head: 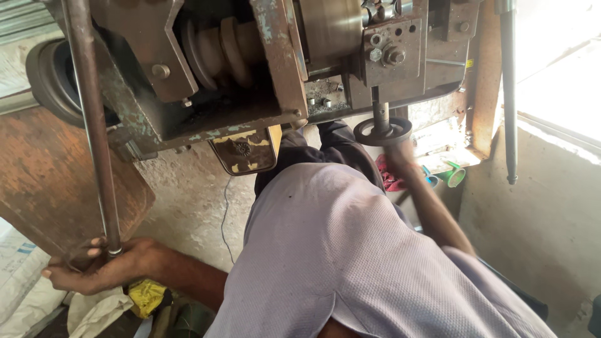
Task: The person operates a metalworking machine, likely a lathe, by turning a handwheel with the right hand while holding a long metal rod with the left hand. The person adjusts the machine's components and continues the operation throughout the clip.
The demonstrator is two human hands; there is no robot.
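Note:
A worn metal lathe-like machine (250, 75) fills the top of the view. A long steel rod (94, 125) runs down its left side. My left hand (103, 270) is closed around the rod's lower end, next to a rusty brown plate (50, 181). My right hand (400, 155) reaches forward and grips the rim of a small black handwheel (382, 131) under the machine's right part. My lavender shirt (350, 263) covers the lower middle of the view and hides what lies below it.
A stepped pulley (219, 50) sits inside the machine frame. A second dark rod (508, 94) hangs at the right by a concrete wall (538, 219). Green and red objects (451, 175) lie beyond the handwheel. A yellow wrapper (145, 295) and white sacks (25, 275) lie at lower left.

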